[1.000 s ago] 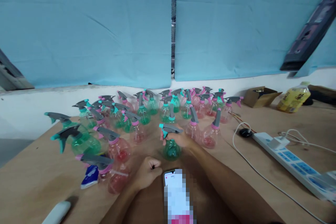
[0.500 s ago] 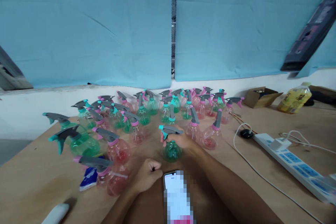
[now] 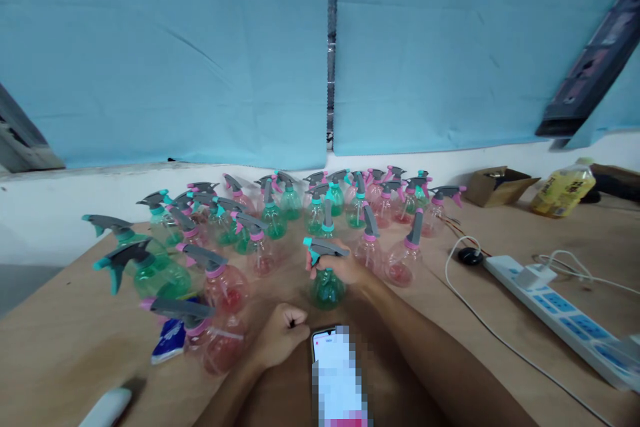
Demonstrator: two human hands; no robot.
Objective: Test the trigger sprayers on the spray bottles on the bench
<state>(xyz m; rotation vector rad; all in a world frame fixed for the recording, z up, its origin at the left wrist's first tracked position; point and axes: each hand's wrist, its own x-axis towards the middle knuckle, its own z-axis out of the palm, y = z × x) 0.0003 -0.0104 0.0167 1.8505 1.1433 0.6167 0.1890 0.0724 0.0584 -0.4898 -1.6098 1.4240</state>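
My right hand (image 3: 346, 265) is wrapped round the neck of a green spray bottle (image 3: 329, 290) with a grey and turquoise trigger head, which stands upright on the table. My left hand (image 3: 284, 333) rests as a loose fist beside the phone (image 3: 336, 373); nothing shows in its fingers. The phone's lit screen is partly blurred out. Left of that fist stands a pink spray bottle (image 3: 223, 347) with a grey head, partly over a blue packet (image 3: 169, 340). Behind my right hand are more pink spray bottles (image 3: 369, 253).
Many green and pink spray bottles (image 3: 274, 220) crowd the wooden table's back and left. On the right lie a power strip (image 3: 560, 320), cables and a black round object (image 3: 470, 255). Farther back stand a cardboard box (image 3: 500, 188) and a yellow-labelled bottle (image 3: 563, 190). A white object (image 3: 107, 407) lies front left.
Both hands keep their places, the right one still round the green spray bottle. A small red mark now shows at the top of the phone's screen.
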